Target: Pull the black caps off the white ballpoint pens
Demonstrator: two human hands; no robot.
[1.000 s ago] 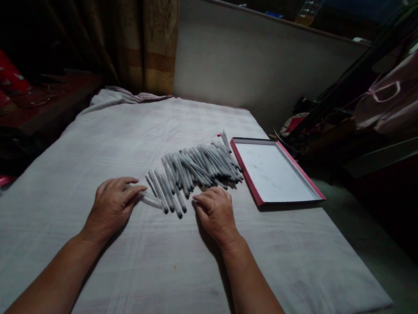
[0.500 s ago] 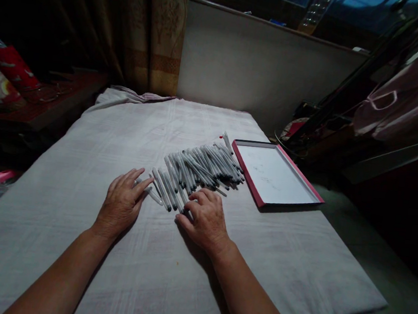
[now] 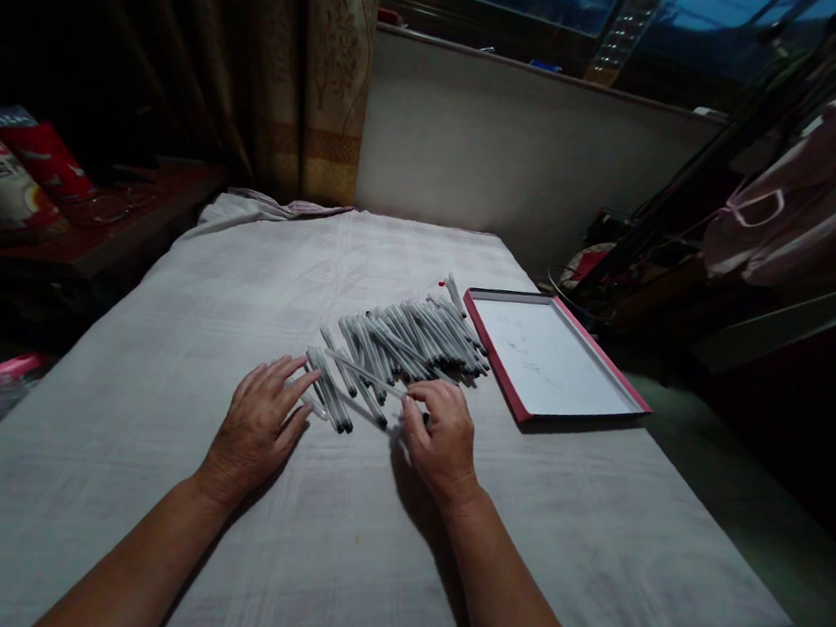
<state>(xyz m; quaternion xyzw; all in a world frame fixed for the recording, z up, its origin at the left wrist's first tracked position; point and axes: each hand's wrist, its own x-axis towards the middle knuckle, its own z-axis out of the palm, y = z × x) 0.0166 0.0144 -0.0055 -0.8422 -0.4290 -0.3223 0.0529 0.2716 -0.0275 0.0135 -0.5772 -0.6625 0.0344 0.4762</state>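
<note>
Head view looks down on a pale cloth-covered mattress (image 3: pixel 331 545) – or a low padded bed, the dim light makes it hard to say – with a patterned curtain (image 3: pixel 317 71) hanging at its far end. A shallow red-rimmed tray (image 3: pixel 549 359) with a white floor lies on the right side of the cloth. Just left of it, almost touching its rim, is the pile of pens (image 3: pixel 415 338), fanned out in a loose row towards the near side. The left hand (image 3: pixel 262 422) lies flat on the cloth, its grip open and holding nothing, fingertips at the near end of the pile. The right hand (image 3: pixel 441 437) has its grip closed – thumb and fingers pinch one end of a single pen (image 3: pixel 362 371), which lies crosswise over the others.
</note>
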